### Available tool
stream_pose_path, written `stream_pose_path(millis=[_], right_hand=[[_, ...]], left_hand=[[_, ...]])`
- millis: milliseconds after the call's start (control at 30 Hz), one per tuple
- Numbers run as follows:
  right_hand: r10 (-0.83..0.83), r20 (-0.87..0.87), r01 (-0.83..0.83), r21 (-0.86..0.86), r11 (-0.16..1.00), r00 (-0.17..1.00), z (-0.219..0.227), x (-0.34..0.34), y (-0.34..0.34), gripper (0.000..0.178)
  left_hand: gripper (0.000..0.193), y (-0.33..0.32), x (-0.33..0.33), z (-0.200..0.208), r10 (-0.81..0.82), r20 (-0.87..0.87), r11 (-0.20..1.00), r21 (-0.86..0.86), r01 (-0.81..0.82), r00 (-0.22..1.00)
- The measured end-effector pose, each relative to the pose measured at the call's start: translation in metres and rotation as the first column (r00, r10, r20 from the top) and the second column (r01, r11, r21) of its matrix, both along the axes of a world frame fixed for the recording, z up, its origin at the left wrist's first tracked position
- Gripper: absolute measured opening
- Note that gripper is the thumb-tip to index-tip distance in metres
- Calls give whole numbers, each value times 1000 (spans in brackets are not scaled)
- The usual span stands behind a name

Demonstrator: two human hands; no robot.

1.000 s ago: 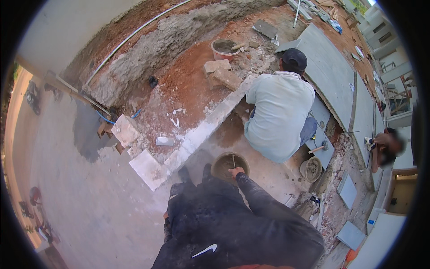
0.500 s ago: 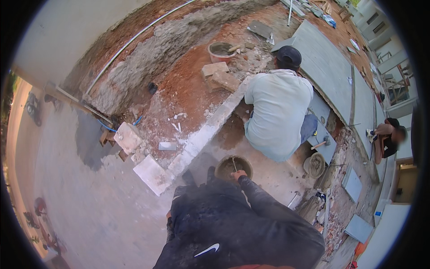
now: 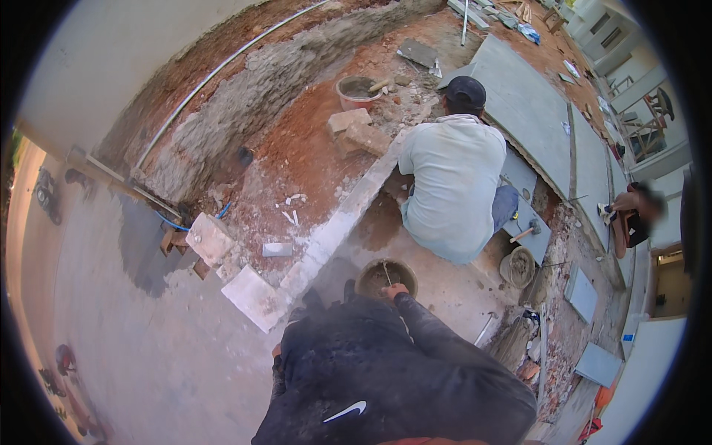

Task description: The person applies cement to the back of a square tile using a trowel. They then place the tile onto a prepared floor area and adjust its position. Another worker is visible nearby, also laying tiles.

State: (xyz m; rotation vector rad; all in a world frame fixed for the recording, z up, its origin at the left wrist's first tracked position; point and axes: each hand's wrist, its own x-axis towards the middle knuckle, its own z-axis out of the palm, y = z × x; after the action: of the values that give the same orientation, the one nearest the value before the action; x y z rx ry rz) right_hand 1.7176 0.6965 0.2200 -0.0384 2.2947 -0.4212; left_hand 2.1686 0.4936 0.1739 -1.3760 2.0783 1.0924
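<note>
at basin point(image 3: 360, 282), right hand point(image 3: 396, 291) still grips rod point(image 3: 386, 273)

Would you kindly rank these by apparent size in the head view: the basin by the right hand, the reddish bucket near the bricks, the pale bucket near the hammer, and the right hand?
1. Basin
2. Reddish bucket and pale bucket: too alike to rank
3. Right hand

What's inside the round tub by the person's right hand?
Inside the tub there's a greyish-brown mix. A thin stick held in the right hand crosses it; I can't tell how deep it goes. The mix covers the tub's bottom, so that's hidden.
</note>
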Motion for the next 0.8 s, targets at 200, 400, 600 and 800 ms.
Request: stream_pose_path(millis=[200,400,600,800], right_hand=[[-63,-3,63,-29,998,998,0,12,0,39],[-197,70,197,8,980,978,12,35,25,40],[-196,-6,196,-56,979,981,11,44,18,38],[-163,29,162,33,986,986,14,40,27,41]], left_hand=[[43,-26,-2,-1,-29,-41,1000,-5,28,999],[43,-41,-17,3,-169,-21,986,-7,169,985],[29,-73,-7,-25,-308,1,942,-139,305,951],[32,-69,-34,2,844,89,419,505,-754,529]])
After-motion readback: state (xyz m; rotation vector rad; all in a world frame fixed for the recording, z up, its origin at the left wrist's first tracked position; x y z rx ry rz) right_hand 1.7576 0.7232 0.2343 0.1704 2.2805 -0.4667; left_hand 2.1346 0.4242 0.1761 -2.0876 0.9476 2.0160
